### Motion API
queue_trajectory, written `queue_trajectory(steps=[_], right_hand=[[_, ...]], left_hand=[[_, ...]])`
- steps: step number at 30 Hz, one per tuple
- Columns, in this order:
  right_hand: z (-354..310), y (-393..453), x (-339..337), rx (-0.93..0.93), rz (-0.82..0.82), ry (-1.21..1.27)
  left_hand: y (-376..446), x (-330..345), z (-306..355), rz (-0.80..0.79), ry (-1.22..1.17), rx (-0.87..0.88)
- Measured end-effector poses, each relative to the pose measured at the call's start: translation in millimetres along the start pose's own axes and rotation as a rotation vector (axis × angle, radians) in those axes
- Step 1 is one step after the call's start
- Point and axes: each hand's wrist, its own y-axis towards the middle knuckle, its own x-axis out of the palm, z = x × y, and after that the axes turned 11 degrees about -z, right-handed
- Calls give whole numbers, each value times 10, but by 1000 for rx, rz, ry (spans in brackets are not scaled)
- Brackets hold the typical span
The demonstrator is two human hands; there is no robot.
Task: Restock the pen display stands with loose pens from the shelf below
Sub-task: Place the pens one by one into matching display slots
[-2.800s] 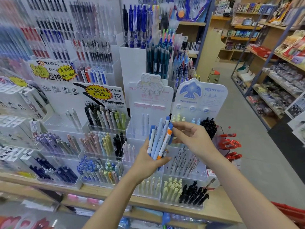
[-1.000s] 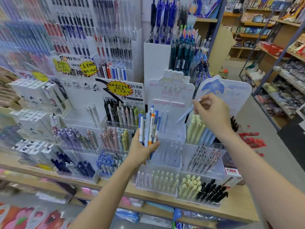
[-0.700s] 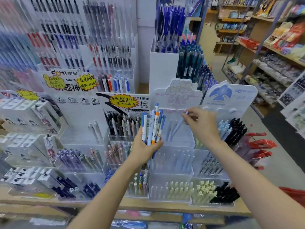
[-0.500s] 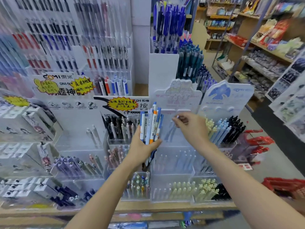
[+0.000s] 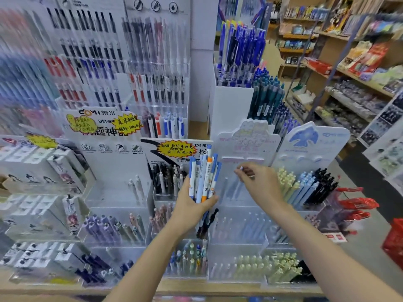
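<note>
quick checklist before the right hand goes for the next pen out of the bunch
1. Left hand grips the bunch of pens upright: ok.
2. Pen tops fan apart above the fist, so one can be picked singly: ok.
3. Right hand free to take another: not ok, its fingers pinch a small white pen end.
4. That pen seated in the top tier of the pink-header stand: cannot tell, the barrel is blurred behind the clear plastic.
5. Room left in that tier: ok, only a few pale pens show there.
6. Dark pen hanging below the left fist secure: cannot tell.
</note>
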Motion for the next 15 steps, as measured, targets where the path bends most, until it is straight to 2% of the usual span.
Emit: queue_trajectory(steps=[7, 15], right_hand=[[83, 20, 199, 22, -37, -78], [101, 62, 328, 43, -130, -308]], left_hand=[[65, -9, 19, -5, 11, 9], [144, 57, -1, 10, 14, -2]])
